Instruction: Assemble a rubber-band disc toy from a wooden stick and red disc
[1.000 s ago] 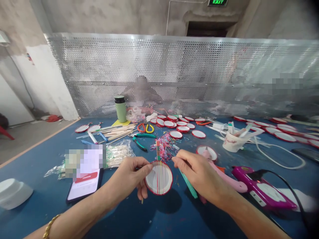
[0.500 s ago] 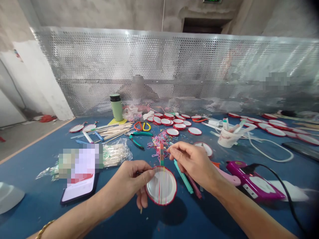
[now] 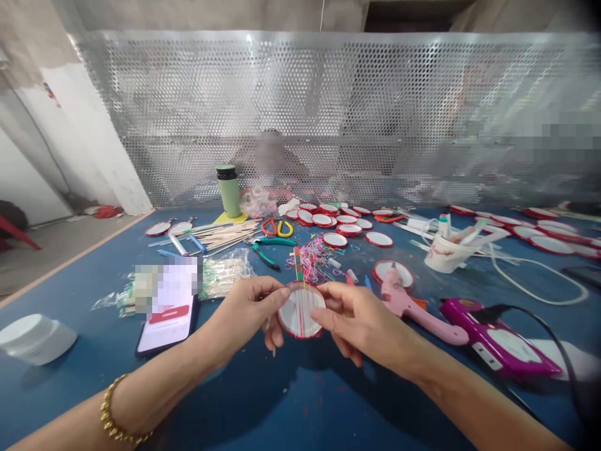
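Observation:
A small round white lid with a red rim [image 3: 300,309] hangs above the blue table, tilted toward me, with thin red rubber bands stretched across its face. A wooden stick with red and green stripes [image 3: 297,263] pokes up behind it. My left hand [image 3: 246,313] pinches the lid's left edge between thumb and fingers. My right hand [image 3: 357,321] grips the right edge, thumb on the rim. Just beyond the lid lies a heap of coloured rubber bands [image 3: 315,260].
A phone [image 3: 166,313] and a bag of sticks [image 3: 225,279] lie left. Pink [image 3: 408,304] and purple [image 3: 493,338] glue guns lie right, beside a paper cup [image 3: 446,254]. Several red-rimmed lids [image 3: 338,227], pliers [image 3: 267,250], loose sticks and a green bottle [image 3: 228,190] stand before a perforated metal screen.
My right hand let go of the teal and dark sticks it held and came onto the lid's right edge. The lid rose slightly toward the middle between both hands.

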Demonstrator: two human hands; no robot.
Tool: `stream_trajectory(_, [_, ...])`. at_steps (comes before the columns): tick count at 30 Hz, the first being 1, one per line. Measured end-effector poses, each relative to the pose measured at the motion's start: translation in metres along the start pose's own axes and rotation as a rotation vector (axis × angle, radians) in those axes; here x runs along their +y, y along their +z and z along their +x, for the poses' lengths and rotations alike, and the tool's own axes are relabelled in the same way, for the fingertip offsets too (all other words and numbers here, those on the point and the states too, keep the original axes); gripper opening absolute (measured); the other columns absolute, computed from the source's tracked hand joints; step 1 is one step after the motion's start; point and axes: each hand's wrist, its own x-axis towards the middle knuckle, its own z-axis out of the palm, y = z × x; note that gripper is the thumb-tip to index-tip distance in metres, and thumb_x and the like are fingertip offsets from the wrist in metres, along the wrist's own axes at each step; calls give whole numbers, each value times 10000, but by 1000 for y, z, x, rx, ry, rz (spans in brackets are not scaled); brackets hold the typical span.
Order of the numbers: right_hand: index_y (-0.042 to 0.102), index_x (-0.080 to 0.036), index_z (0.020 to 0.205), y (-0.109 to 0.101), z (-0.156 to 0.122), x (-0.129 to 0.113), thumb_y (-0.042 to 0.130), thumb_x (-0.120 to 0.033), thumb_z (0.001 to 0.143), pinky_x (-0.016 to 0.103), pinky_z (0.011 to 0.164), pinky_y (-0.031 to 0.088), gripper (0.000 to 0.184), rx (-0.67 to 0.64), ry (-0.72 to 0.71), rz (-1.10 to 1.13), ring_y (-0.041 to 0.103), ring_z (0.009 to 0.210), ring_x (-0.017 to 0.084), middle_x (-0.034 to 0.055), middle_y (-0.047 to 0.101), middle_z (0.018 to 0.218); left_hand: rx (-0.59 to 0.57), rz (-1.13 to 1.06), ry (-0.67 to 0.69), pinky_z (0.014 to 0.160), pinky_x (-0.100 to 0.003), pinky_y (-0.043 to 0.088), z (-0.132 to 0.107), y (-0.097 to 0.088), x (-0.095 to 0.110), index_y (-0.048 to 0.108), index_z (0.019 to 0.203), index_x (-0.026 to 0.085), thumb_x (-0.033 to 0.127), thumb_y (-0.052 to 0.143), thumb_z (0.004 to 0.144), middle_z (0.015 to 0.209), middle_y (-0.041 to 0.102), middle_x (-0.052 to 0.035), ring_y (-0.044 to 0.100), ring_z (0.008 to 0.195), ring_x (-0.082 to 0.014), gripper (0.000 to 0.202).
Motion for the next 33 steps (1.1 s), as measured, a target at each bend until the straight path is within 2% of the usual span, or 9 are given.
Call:
stream_trajectory(4, [500, -190, 1221, 4, -1, -3, 619, -424, 859, 139, 320, 397, 447, -18, 23, 26, 492, 419, 47, 1, 647, 812, 24, 16, 15, 433, -224, 460, 0, -2, 0, 595, 792, 127, 462, 549, 878, 482, 596, -21, 545, 407, -116, 348])
stream_trajectory(8, [488, -185, 1223, 6, -2, -5, 589, -370, 874, 132, 321, 406, 407, -45, 16, 51, 492, 414, 42, -2, 635, 805, 25, 18, 25, 451, -230, 473, 1, -1, 1, 615, 851, 122, 458, 564, 869, 501, 590, -9, 554, 433, -117, 340])
stream_trajectory(12, [497, -179, 1160, 5, -2, -4, 564, -385, 896, 138, 341, 446, 342, -61, 9, 116, 518, 423, 45, 5, 633, 810, 6, -6, 44, 489, -231, 476, 1, 0, 1, 613, 871, 122, 443, 592, 850, 570, 598, -5, 556, 477, -105, 323])
stream_trajectory(17, [500, -167, 1086, 5, 0, -2, 582, -418, 893, 145, 349, 458, 327, -26, -2, 154, 528, 402, 41, -5, 622, 788, -96, -81, 19, 488, -208, 446, 0, 2, -2, 586, 950, 123, 364, 667, 801, 676, 611, -2, 566, 533, -95, 295])
stream_trajectory(20, [498, -167, 1070, 5, 1, -1, 590, -438, 889, 157, 351, 464, 339, -11, -22, 167, 545, 405, 51, -7, 622, 788, -168, -108, -7, 478, -202, 450, -3, 6, -4, 583, 931, 134, 289, 663, 792, 687, 605, 8, 569, 523, -89, 223])
stream_trajectory(24, [509, -161, 1039, 6, 1, 1, 601, -456, 880, 162, 349, 459, 348, -9, -11, 175, 543, 392, 54, -8, 629, 762, -168, -108, -49, 444, -193, 452, -4, 11, -5, 572, 849, 138, 245, 621, 802, 625, 571, 27, 566, 476, -85, 127])
stream_trajectory(33, [505, -163, 1022, 6, 3, 2, 595, -449, 888, 148, 345, 460, 328, -52, -4, 187, 560, 391, 55, -2, 638, 774, -199, -135, -91, 363, -166, 419, -4, 11, -1, 566, 888, 137, 199, 579, 763, 673, 595, 18, 546, 405, -73, 141])
